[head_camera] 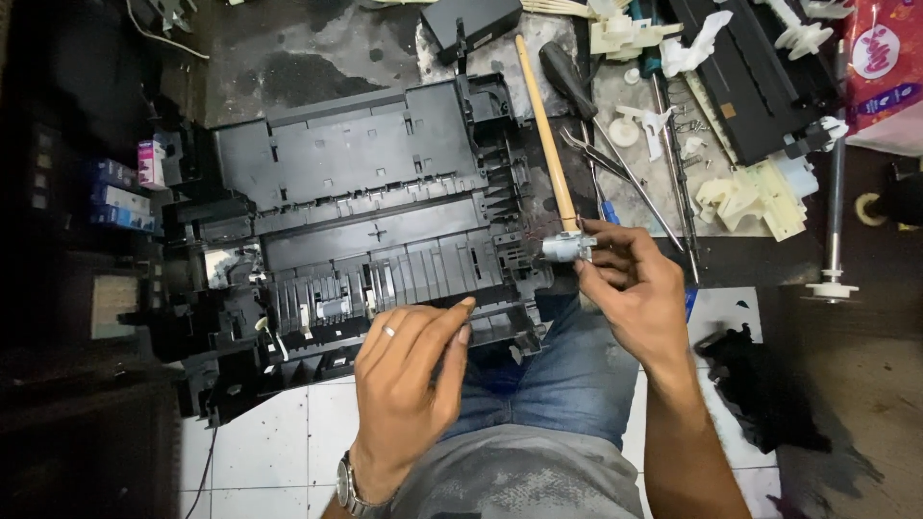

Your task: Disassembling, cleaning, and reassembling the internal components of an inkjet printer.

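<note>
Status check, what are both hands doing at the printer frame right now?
Left hand resting on black printer frame, holding nothing. Right hand pinching small grey motor beside the frame. Wooden-handled tool lies just behind the motor.

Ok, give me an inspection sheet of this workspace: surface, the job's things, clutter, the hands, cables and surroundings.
Surface: white tiled floor with dark stains; darker grimy ground farther off.
Job's things: black plastic printer chassis, opened up and lying partly on the person's lap; small grey motor-like part beside its right end.
Clutter: wooden-handled tool, black-handled screwdriver, pliers, loose white plastic parts, metal shaft, black rag.
Hands: left hand, ring and wristwatch, fingers on the chassis's near edge; right hand pinching the grey part.
Cables: thin white cable at top left.
Surroundings: small coloured boxes at left; pink packet at top right.
</note>
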